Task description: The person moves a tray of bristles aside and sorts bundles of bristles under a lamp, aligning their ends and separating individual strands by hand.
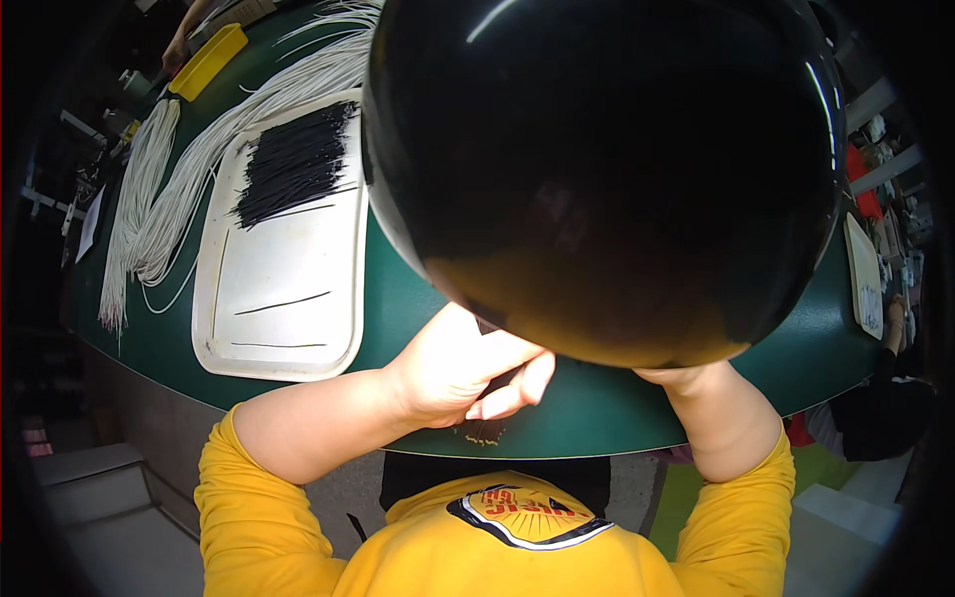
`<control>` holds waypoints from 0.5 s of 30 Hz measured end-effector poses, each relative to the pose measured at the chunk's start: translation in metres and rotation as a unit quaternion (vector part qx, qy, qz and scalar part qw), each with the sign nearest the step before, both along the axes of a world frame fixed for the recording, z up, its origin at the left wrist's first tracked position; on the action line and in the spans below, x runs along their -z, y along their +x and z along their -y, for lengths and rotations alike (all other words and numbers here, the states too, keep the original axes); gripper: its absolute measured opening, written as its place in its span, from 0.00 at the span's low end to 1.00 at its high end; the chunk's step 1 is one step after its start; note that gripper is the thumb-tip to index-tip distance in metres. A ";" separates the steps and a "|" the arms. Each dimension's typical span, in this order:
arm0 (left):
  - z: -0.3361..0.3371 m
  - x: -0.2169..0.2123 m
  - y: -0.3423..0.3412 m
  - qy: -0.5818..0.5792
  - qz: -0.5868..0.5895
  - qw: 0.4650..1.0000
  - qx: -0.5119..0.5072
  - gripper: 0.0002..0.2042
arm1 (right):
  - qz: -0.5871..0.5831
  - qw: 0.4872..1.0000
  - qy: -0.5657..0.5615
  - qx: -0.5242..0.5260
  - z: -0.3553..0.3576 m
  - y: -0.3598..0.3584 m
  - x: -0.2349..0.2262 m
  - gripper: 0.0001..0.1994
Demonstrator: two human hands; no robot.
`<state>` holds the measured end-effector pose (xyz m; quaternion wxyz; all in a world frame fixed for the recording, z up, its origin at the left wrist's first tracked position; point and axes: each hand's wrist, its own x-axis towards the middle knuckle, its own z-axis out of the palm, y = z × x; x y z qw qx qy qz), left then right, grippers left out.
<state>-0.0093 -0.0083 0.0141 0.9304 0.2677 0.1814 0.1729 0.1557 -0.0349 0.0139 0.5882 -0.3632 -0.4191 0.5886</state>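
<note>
Red lettering [512,503] on the dark-edged emblem [532,515] of the person's yellow shirt [468,575]

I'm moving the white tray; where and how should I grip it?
Probably the white tray's near rim, from the person's side: that raised edge is exposed, while white wires line its left and a black dome hides its far right.

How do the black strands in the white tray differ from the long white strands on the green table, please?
Colour: the black strands are dark, while the white strands are pale.
Length: the black strands are short enough to lie within the white tray; the white strands sweep well past it across the green table.
Arrangement: most black strands form one pile, with a few apart; the white strands bend in loose bundles.
Both are thin and numerous.
</note>
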 end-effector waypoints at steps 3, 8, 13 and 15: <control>0.002 0.001 0.001 0.115 -0.040 0.992 -0.028 0.06 | -0.033 0.999 -0.004 -0.024 -0.001 0.006 0.005 0.05; -0.001 0.000 0.001 0.120 -0.041 0.991 -0.036 0.06 | -0.084 0.995 -0.005 -0.056 -0.003 0.018 0.008 0.08; -0.001 -0.002 -0.001 0.124 -0.035 0.992 -0.016 0.06 | -0.088 0.994 -0.011 -0.064 0.000 0.012 -0.004 0.07; -0.001 -0.003 -0.002 0.112 -0.020 0.993 -0.016 0.06 | -0.135 0.986 -0.043 -0.091 -0.002 0.017 -0.002 0.08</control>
